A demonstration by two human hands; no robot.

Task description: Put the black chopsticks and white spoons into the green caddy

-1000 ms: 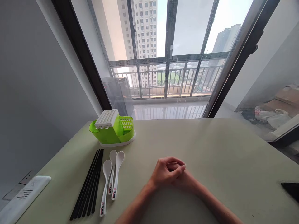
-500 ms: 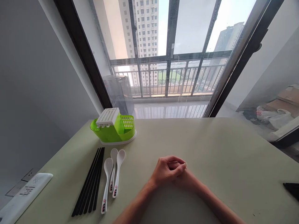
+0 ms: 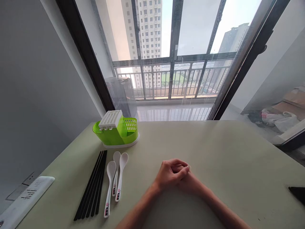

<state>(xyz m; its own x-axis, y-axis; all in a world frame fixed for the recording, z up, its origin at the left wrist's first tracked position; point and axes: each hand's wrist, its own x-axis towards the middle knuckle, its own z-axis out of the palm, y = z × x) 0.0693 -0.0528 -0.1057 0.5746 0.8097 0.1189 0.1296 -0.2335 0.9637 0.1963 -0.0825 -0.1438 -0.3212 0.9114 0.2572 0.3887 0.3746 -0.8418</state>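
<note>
My left hand [image 3: 168, 174] lies over my right hand [image 3: 188, 183] on the table, its fingers and thumb closed round it. Most of the right hand's fingers are hidden beneath the left. To the left of my hands are three white spoons [image 3: 122, 173], bowls pointing away from me and dark marks on their handle ends. Beside them several black chopsticks [image 3: 91, 187] lie in a slanted bundle. Behind the spoons and chopsticks stands a green utensil holder [image 3: 111, 136] with a white slotted top, a basket-like side and a white base. Neither hand touches these things.
The pale green table [image 3: 214, 149] reaches to a glass door with dark frames. A white power strip or similar long white device [image 3: 33, 194] lies at the left edge. Part of a black object [image 3: 297, 193] shows at the right edge.
</note>
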